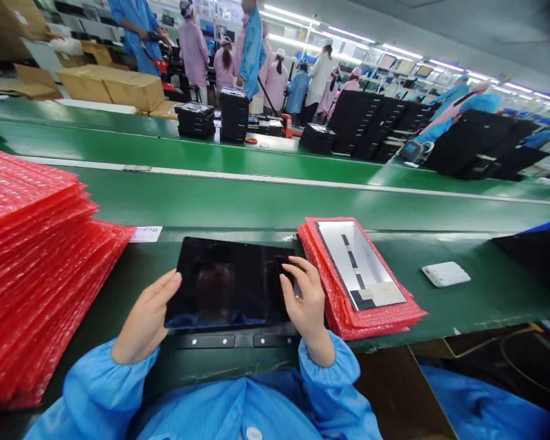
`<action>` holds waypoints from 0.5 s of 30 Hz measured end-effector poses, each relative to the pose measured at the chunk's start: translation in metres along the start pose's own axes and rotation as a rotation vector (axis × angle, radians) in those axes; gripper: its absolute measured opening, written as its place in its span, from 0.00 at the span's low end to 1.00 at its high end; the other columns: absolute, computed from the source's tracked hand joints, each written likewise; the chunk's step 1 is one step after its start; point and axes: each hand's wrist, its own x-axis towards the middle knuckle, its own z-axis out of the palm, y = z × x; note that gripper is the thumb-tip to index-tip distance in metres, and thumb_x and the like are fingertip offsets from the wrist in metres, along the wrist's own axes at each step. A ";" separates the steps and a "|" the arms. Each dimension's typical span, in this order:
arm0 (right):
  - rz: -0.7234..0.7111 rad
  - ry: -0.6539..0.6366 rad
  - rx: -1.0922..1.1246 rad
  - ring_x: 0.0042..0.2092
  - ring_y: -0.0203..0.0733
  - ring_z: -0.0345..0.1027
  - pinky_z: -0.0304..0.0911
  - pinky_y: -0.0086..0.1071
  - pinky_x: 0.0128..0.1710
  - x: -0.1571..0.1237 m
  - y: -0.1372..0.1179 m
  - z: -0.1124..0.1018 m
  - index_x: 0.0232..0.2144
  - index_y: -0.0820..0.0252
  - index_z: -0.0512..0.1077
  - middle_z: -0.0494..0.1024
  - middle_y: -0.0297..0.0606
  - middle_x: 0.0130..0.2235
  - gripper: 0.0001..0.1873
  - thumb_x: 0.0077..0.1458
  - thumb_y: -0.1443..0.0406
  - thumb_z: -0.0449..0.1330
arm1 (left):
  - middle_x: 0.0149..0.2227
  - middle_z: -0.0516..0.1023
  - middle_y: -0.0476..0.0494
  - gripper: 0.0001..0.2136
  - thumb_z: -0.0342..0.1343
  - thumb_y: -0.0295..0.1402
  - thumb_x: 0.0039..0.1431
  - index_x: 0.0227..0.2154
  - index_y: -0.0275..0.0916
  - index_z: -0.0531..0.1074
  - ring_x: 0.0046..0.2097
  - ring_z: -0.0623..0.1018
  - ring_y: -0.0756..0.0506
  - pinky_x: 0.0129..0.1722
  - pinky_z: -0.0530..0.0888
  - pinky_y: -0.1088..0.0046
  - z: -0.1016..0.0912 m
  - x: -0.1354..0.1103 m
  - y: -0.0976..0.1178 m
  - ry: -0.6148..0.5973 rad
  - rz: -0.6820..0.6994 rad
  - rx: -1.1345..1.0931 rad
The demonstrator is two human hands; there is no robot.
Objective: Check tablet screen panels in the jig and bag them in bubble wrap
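Left hand [142,318]: gripped the left edge of the black screen [233,284], thumb on top
Right hand [306,299]: curved over its right end (grip unclear)
Screen: lay glossy, near, between palms
Red pouches [41,275]: rose left, bubble-textured

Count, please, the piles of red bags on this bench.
2 are visible: a high pile left of the left hand, and a low pile right of the right hand, under a silver panel. Others may be hidden.
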 end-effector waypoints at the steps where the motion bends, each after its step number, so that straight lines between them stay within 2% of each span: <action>1: 0.074 0.020 0.030 0.56 0.48 0.65 0.61 0.49 0.58 -0.003 0.002 -0.004 0.49 0.57 0.71 0.71 0.47 0.53 0.14 0.61 0.65 0.56 | 0.47 0.81 0.44 0.24 0.66 0.40 0.49 0.50 0.43 0.74 0.49 0.79 0.38 0.45 0.79 0.63 -0.003 0.002 0.004 0.007 0.013 -0.019; 3: 0.247 -0.017 0.145 0.55 0.49 0.67 0.65 0.49 0.55 -0.010 0.006 -0.010 0.54 0.57 0.67 0.72 0.48 0.54 0.19 0.60 0.62 0.58 | 0.46 0.82 0.45 0.23 0.65 0.39 0.51 0.51 0.46 0.73 0.48 0.80 0.38 0.45 0.80 0.63 -0.009 0.006 0.008 0.008 0.051 -0.045; 6: 0.483 -0.275 0.488 0.48 0.47 0.74 0.69 0.46 0.50 -0.019 0.011 -0.014 0.58 0.57 0.65 0.78 0.45 0.48 0.26 0.59 0.57 0.59 | 0.45 0.82 0.47 0.21 0.62 0.41 0.53 0.51 0.49 0.73 0.49 0.80 0.38 0.45 0.80 0.62 -0.015 0.011 0.009 0.029 0.091 -0.053; 8: 0.574 -0.435 0.677 0.43 0.47 0.77 0.72 0.44 0.46 -0.022 0.011 -0.013 0.56 0.56 0.67 0.81 0.42 0.43 0.24 0.60 0.54 0.57 | 0.46 0.82 0.48 0.20 0.61 0.42 0.54 0.51 0.49 0.73 0.50 0.79 0.37 0.45 0.80 0.61 -0.017 0.014 0.008 0.044 0.091 -0.054; 9: 0.599 -0.472 0.726 0.41 0.47 0.78 0.73 0.43 0.43 -0.023 0.011 -0.012 0.55 0.56 0.69 0.82 0.40 0.40 0.23 0.61 0.54 0.56 | 0.47 0.81 0.48 0.20 0.60 0.42 0.55 0.51 0.49 0.73 0.50 0.79 0.37 0.45 0.80 0.60 -0.017 0.016 0.007 0.048 0.084 -0.057; 12: 0.618 -0.453 0.758 0.36 0.47 0.79 0.73 0.41 0.39 -0.024 0.009 -0.009 0.52 0.57 0.72 0.83 0.37 0.33 0.22 0.61 0.53 0.56 | 0.48 0.81 0.47 0.20 0.58 0.40 0.57 0.53 0.48 0.72 0.50 0.79 0.37 0.46 0.80 0.58 -0.016 0.018 0.005 0.050 0.065 -0.084; 15: 0.632 -0.396 0.766 0.34 0.47 0.79 0.73 0.41 0.37 -0.025 0.011 -0.007 0.51 0.57 0.73 0.83 0.38 0.31 0.22 0.60 0.52 0.56 | 0.48 0.81 0.43 0.22 0.55 0.45 0.58 0.55 0.47 0.70 0.48 0.80 0.37 0.45 0.80 0.58 -0.012 0.016 0.004 0.050 0.014 -0.093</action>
